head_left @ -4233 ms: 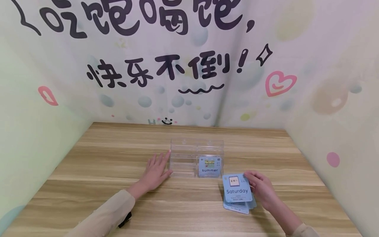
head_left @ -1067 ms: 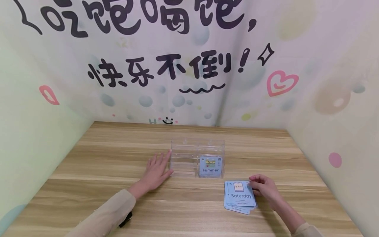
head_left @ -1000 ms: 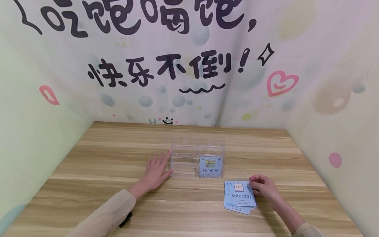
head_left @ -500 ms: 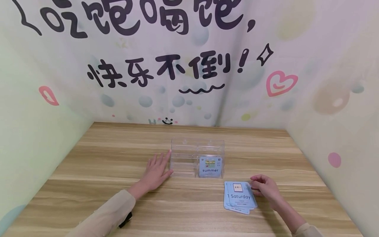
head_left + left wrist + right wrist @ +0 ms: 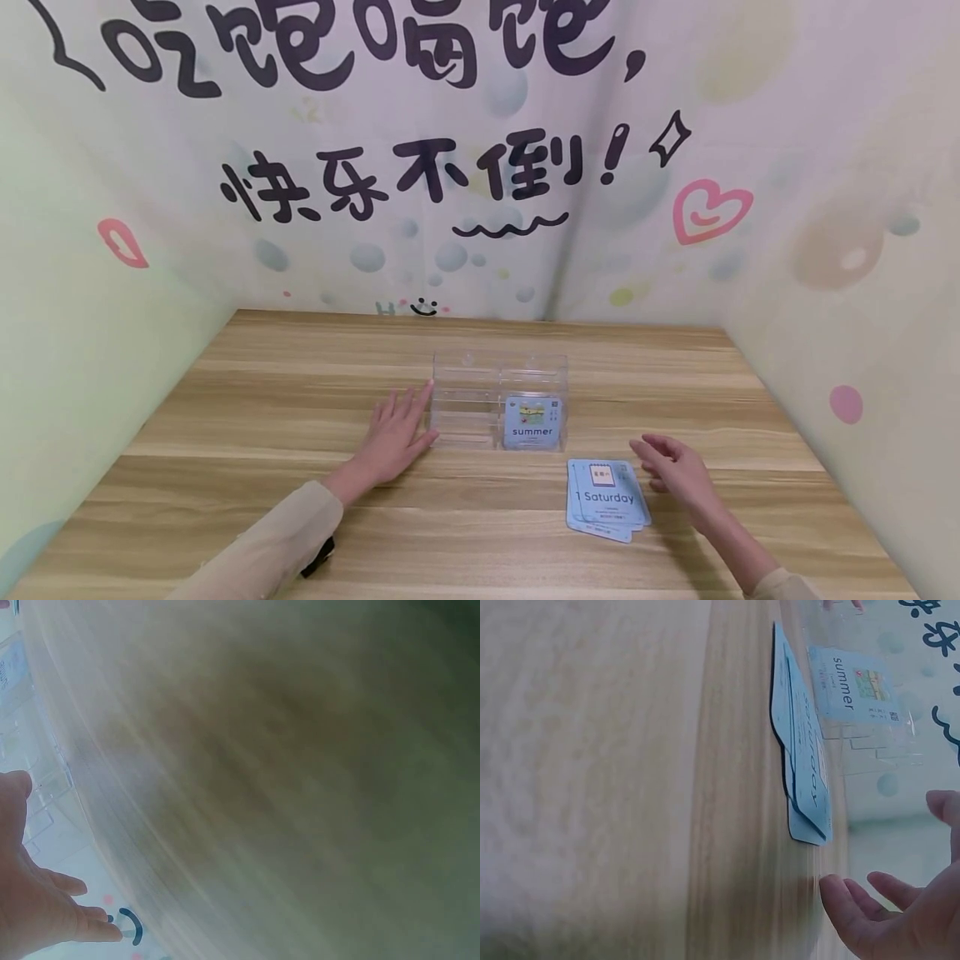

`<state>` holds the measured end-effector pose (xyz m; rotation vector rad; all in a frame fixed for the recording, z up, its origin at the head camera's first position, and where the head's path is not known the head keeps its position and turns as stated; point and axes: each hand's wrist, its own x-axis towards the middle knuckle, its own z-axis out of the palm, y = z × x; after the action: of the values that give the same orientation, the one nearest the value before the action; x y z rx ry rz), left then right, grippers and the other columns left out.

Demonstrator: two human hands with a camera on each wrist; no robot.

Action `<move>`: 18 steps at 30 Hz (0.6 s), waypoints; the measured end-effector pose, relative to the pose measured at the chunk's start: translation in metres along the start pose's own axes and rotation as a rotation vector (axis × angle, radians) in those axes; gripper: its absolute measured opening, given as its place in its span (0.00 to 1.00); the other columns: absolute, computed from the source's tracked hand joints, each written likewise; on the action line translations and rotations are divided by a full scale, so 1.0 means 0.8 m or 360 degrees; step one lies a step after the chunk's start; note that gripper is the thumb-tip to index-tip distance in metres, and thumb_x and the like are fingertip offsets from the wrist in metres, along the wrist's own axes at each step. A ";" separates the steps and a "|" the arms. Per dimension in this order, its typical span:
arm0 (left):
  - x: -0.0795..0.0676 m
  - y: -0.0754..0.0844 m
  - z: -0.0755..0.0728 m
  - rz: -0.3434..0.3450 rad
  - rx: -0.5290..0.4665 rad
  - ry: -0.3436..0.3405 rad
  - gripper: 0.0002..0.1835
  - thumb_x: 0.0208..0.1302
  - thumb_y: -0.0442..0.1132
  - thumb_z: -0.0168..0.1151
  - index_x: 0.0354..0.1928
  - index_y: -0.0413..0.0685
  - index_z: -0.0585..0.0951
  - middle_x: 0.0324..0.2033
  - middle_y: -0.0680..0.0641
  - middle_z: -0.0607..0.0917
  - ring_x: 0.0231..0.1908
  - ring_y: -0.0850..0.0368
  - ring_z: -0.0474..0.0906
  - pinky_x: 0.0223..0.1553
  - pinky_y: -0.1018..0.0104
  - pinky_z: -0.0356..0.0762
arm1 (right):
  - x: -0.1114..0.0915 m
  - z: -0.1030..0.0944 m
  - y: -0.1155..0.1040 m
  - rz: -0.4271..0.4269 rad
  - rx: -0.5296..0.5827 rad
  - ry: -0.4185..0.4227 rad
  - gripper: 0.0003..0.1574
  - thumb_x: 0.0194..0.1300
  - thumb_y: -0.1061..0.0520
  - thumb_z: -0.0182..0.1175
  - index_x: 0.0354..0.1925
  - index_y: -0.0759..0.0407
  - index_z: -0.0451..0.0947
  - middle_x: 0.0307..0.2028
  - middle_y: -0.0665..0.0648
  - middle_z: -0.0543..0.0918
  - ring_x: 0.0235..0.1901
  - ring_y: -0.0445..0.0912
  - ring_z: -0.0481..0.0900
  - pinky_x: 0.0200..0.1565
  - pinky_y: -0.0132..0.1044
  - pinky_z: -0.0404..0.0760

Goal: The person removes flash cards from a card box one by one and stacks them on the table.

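A clear plastic card holder (image 5: 467, 400) with compartments stands mid-table in the head view. Its lower right compartment bears a blue flash card (image 5: 532, 422) printed "summer". My left hand (image 5: 393, 439) touches the holder's left side with fingers extended. In front and to the right lies a loose stack of blue flash cards (image 5: 609, 498), the top one printed "Saturday". My right hand (image 5: 678, 475) hovers just right of that stack, fingers loosely bent and holding nothing. The right wrist view shows a gap between the fingers (image 5: 847, 900) and the stack (image 5: 802, 750).
The wood-grain table (image 5: 450, 533) meets a printed white curtain (image 5: 480, 267) at the back and pale walls at both sides. A small black object (image 5: 318, 558) lies partly under the left sleeve.
My right hand has laid the "Saturday" card onto the stack, let go and drawn slightly away to the right. The left hand keeps its place at the holder.
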<state>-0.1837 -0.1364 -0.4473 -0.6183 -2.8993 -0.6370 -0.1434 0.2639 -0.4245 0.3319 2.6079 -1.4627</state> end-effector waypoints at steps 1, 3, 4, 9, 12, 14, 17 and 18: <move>0.000 0.000 0.000 0.0000 -0.0002 -0.0001 0.38 0.66 0.50 0.49 0.71 0.48 0.44 0.63 0.29 0.57 0.62 0.26 0.47 0.58 0.32 0.43 | -0.001 0.000 -0.001 -0.0030 -0.0053 0.0005 0.46 0.61 0.36 0.52 0.63 0.68 0.59 0.56 0.69 0.69 0.51 0.55 0.73 0.47 0.42 0.76; 0.000 0.000 0.000 0.0002 -0.0003 -0.0001 0.38 0.66 0.50 0.49 0.71 0.48 0.44 0.63 0.29 0.57 0.62 0.26 0.47 0.58 0.32 0.43 | -0.002 0.000 -0.001 -0.0108 -0.0159 0.0011 0.46 0.62 0.35 0.50 0.63 0.67 0.58 0.57 0.70 0.68 0.54 0.59 0.70 0.51 0.47 0.73; 0.000 0.001 0.000 0.0001 -0.0003 -0.0002 0.38 0.66 0.50 0.49 0.71 0.48 0.44 0.63 0.29 0.57 0.62 0.26 0.46 0.58 0.32 0.43 | -0.002 0.000 -0.001 -0.0152 -0.0208 0.0013 0.46 0.62 0.35 0.50 0.64 0.67 0.58 0.58 0.70 0.68 0.55 0.60 0.69 0.53 0.50 0.71; 0.001 0.001 0.000 -0.0001 -0.0010 0.0000 0.38 0.66 0.50 0.49 0.71 0.48 0.44 0.63 0.28 0.57 0.62 0.26 0.46 0.58 0.32 0.43 | -0.004 0.003 -0.001 -0.0429 -0.0457 0.0019 0.46 0.65 0.38 0.47 0.66 0.69 0.52 0.61 0.74 0.60 0.60 0.66 0.60 0.57 0.60 0.60; 0.001 0.000 0.000 0.0001 -0.0015 0.0005 0.38 0.66 0.50 0.50 0.70 0.48 0.45 0.63 0.28 0.57 0.62 0.26 0.46 0.58 0.31 0.43 | -0.006 0.007 0.000 -0.0584 -0.0639 0.0060 0.47 0.65 0.38 0.48 0.66 0.70 0.49 0.63 0.75 0.56 0.61 0.68 0.54 0.58 0.63 0.55; 0.001 0.000 0.001 0.0002 -0.0016 0.0007 0.38 0.66 0.50 0.50 0.70 0.48 0.45 0.63 0.28 0.57 0.62 0.26 0.47 0.58 0.31 0.43 | -0.006 0.009 0.002 -0.0656 -0.0745 0.0103 0.49 0.64 0.38 0.49 0.67 0.71 0.48 0.64 0.75 0.54 0.62 0.69 0.52 0.58 0.64 0.53; 0.001 0.000 0.001 0.0004 -0.0020 0.0006 0.38 0.66 0.50 0.50 0.70 0.48 0.45 0.63 0.28 0.57 0.62 0.26 0.46 0.58 0.31 0.43 | -0.005 0.012 0.004 -0.0733 -0.0885 0.0166 0.51 0.62 0.38 0.52 0.66 0.71 0.48 0.64 0.76 0.53 0.62 0.70 0.50 0.58 0.65 0.52; 0.001 0.000 0.001 0.0005 -0.0021 0.0005 0.38 0.66 0.50 0.50 0.70 0.48 0.45 0.63 0.28 0.57 0.62 0.26 0.46 0.58 0.31 0.43 | -0.004 0.012 0.004 -0.0749 -0.0922 0.0181 0.52 0.61 0.37 0.52 0.66 0.72 0.48 0.64 0.77 0.52 0.62 0.71 0.49 0.58 0.65 0.51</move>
<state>-0.1843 -0.1363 -0.4480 -0.6223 -2.8929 -0.6567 -0.1390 0.2568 -0.4317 -0.2897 3.1846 -0.7075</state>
